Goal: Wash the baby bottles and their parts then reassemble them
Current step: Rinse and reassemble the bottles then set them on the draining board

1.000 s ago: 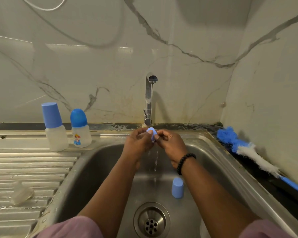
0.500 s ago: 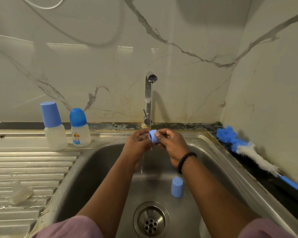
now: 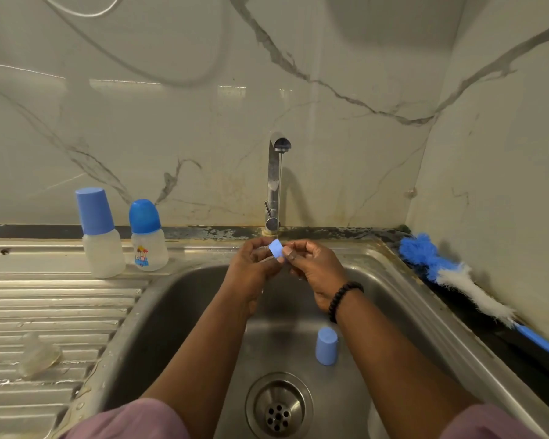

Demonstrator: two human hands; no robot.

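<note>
Both hands hold a small blue bottle ring (image 3: 276, 249) under the thin stream from the tap (image 3: 274, 182). My left hand (image 3: 251, 270) pinches it from the left and my right hand (image 3: 314, 270) from the right, above the sink (image 3: 178, 305). A blue cap (image 3: 327, 346) stands upside down on the sink floor near the drain (image 3: 279, 407). Two assembled bottles stand on the ledge at the left: one with a tall blue cap (image 3: 100, 236), one with a round blue cap (image 3: 147, 237). A clear teat (image 3: 38, 359) lies on the drainboard.
A blue and white bottle brush (image 3: 457, 280) lies along the counter at the right, by the wall. The ribbed steel drainboard (image 3: 51, 312) stretches to the left of the sink. A pale rounded object (image 3: 374, 419) shows at the sink's bottom right, mostly hidden by my right arm.
The blue ring has turned between my fingers under the water. Both hands stay in the same spot under the tap.
</note>
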